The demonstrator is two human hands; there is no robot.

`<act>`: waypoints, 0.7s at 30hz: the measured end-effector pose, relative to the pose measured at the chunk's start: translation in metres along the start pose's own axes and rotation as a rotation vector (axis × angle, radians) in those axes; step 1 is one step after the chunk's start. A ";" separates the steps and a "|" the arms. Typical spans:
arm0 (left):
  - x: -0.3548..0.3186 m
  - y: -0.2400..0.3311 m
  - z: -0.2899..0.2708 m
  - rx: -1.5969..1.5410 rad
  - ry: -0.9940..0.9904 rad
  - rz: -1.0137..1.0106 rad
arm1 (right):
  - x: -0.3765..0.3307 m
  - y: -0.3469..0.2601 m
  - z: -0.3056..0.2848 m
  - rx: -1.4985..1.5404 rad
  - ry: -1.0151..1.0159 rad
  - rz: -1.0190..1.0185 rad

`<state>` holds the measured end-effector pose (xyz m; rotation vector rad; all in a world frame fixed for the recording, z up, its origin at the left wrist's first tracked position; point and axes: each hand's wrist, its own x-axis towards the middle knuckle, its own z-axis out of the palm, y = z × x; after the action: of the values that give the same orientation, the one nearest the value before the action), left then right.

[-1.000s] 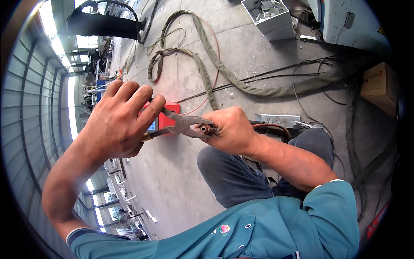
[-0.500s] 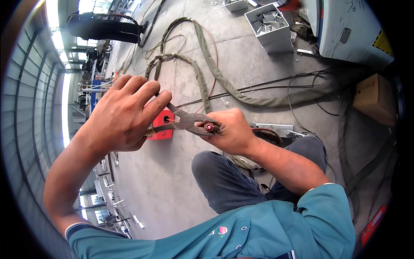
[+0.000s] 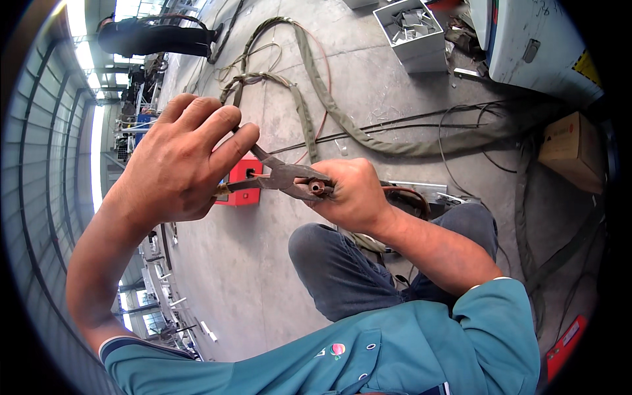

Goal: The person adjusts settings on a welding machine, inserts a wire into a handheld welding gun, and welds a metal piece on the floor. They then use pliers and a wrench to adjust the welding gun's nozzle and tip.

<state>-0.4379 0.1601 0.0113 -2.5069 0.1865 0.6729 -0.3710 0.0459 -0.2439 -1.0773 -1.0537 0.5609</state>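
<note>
My left hand point(image 3: 174, 158) is closed round the handles of a pair of metal pliers point(image 3: 284, 176); one handle passes under the index finger. The plier jaws lie around a small copper-coloured tube end point(image 3: 316, 187), which faces up with its round opening visible. My right hand point(image 3: 355, 197) is closed round that same tubular piece, thumb side close against the jaws. Most of the piece is hidden inside the right fist, so its full shape cannot be made out. Both hands are held out over the floor, in front of my knees.
Beyond the pliers, a red box point(image 3: 245, 197) stands on the floor. A grey-green sleeved hose point(image 3: 342, 128) loops ahead, with black cables alongside. A bin of metal offcuts point(image 3: 418, 56), a white cabinet point(image 3: 520, 66) and a cardboard box point(image 3: 571, 150) are right. Another person point(image 3: 161, 39) stands far left.
The bright pinkish glint inside the tube end is gone, and its opening now looks dull. Hands and pliers have shifted very slightly left, with the same grip.
</note>
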 end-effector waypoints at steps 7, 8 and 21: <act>0.004 -0.002 0.003 0.117 0.019 -0.022 | 0.002 -0.001 -0.001 0.049 0.096 -0.024; 0.003 0.000 0.006 0.176 0.075 -0.056 | 0.004 -0.001 -0.002 0.080 0.136 -0.029; -0.020 0.079 0.258 -1.335 0.448 -1.306 | 0.039 0.024 -0.063 0.253 0.422 0.212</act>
<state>-0.5858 0.2294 -0.2041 -2.9021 -2.1430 -0.5420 -0.2949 0.0592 -0.2550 -1.0302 -0.4901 0.5863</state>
